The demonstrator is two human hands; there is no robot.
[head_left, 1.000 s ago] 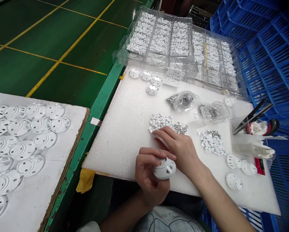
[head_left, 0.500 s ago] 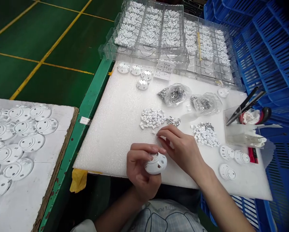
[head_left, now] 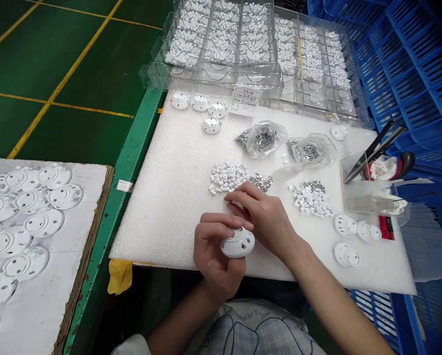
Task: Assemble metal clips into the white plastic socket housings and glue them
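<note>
My left hand (head_left: 217, 251) grips a round white plastic housing (head_left: 238, 242) by its rim, tilted so that small openings in its side show. Close beside it, my right hand (head_left: 267, 219) is bent with its fingers drawn together just in front of a pile of small white plastic pieces (head_left: 228, 176). Whatever lies between those fingertips is too small or hidden to make out. Behind the right fingers is a little heap of shiny metal parts (head_left: 262, 182). Another pile of white pieces (head_left: 311, 201) lies to the right.
Bags of metal parts (head_left: 267, 139) and a handwritten label (head_left: 245, 100) lie farther back. Clear trays (head_left: 221, 74) of white pieces line the far edge. A tool box (head_left: 368, 199) stands right, near blue crates (head_left: 420, 59). More housings (head_left: 43, 222) cover the left board.
My right hand has shifted left along the front of the white pile, its fingers closer together. The left hand still holds the housing, and the whole view has shifted slightly.
</note>
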